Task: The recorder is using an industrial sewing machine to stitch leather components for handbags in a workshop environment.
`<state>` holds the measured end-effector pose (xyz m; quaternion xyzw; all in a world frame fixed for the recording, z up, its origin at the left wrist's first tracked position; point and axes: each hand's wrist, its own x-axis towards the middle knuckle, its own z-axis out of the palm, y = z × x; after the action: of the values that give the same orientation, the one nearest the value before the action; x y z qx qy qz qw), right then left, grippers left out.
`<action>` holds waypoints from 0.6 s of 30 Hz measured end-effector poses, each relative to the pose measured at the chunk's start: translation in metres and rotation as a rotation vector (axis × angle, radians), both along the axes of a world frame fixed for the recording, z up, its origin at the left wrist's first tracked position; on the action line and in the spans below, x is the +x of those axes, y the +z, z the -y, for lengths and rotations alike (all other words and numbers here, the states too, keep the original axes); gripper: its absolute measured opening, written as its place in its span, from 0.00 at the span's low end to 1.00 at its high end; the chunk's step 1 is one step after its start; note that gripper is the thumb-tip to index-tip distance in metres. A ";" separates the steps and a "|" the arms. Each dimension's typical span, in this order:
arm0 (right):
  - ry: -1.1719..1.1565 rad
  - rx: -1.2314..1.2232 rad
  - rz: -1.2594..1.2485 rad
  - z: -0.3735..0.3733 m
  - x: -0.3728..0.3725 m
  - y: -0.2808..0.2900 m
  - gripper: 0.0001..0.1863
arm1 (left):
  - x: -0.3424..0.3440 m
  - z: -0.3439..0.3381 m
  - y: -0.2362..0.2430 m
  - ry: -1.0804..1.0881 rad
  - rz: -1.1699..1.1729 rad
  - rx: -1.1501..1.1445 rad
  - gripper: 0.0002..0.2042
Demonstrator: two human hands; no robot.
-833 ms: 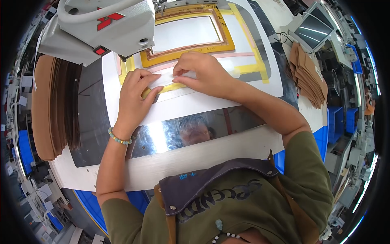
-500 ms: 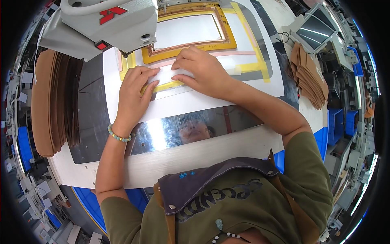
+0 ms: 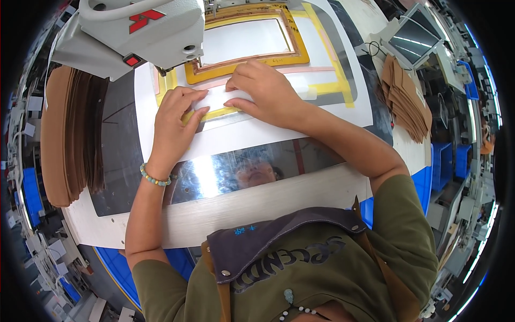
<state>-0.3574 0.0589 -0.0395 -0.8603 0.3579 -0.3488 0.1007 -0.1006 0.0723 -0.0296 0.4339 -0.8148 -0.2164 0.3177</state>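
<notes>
My left hand (image 3: 174, 115), with a beaded bracelet at the wrist, and my right hand (image 3: 268, 94) face each other across a white strip (image 3: 215, 100). Thumbs and fingertips curl in from both ends of it; its exact kind is unclear. Under them lies a white sheet template (image 3: 236, 137) with yellow tape (image 3: 219, 114) and pink strips (image 3: 316, 69) along its borders. Just beyond my fingers, a yellow rectangular frame (image 3: 301, 49) rests on the template around a white area. Past my right hand a pale translucent piece (image 3: 312, 92) shows.
A grey-white sewing machine head (image 3: 145, 32) overhangs the far left. Brown stacked pieces (image 3: 61, 134) stand at the left; more brown pieces (image 3: 405, 99) lie at the right near a screen (image 3: 416, 37). A shiny metal plate (image 3: 214, 180) covers the table's near side (image 3: 257, 206).
Both hands keep nearly the same pose at the white strip. The whole view shifts very slightly left.
</notes>
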 end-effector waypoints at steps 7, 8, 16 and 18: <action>-0.030 0.067 0.053 0.001 0.001 -0.003 0.09 | 0.000 0.000 0.003 0.020 -0.017 0.049 0.16; -0.038 0.043 0.050 0.001 0.000 -0.003 0.08 | 0.001 -0.001 0.004 0.016 -0.011 0.048 0.16; -0.085 0.195 0.288 0.017 -0.033 0.049 0.09 | 0.000 -0.011 0.008 0.043 0.128 -0.052 0.20; -0.151 0.265 0.255 0.013 -0.063 0.075 0.10 | -0.003 -0.010 0.006 0.044 0.122 -0.055 0.19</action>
<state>-0.4204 0.0458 0.0354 -0.7592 0.4484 -0.4114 0.2310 -0.1031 0.0828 -0.0241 0.4552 -0.8285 -0.1600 0.2842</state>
